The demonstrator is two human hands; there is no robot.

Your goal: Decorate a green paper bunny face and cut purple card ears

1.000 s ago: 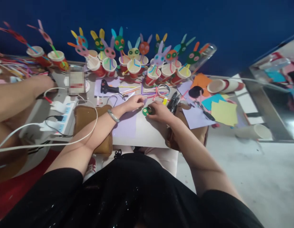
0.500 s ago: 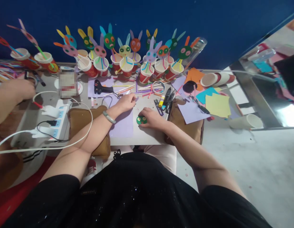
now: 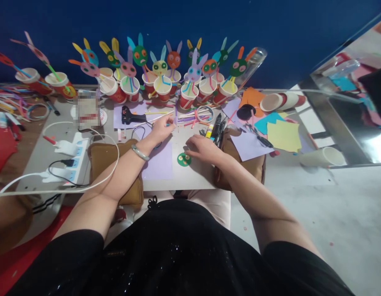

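Right hand (image 3: 203, 149) eased back, half-open, empty, baring round, green, pale-eyed face (image 3: 184, 160); left hand (image 3: 162, 129) pinched, contents unclear.

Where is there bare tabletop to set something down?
Bare tabletop lies nearer you than the round green paper face, between the nearest purple paper sheet and the right brown cushion. Farther back is crowded: thin coloured sticks, red paper cups.

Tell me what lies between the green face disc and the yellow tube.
In the head view, the right hand lies between the disc and the tube.
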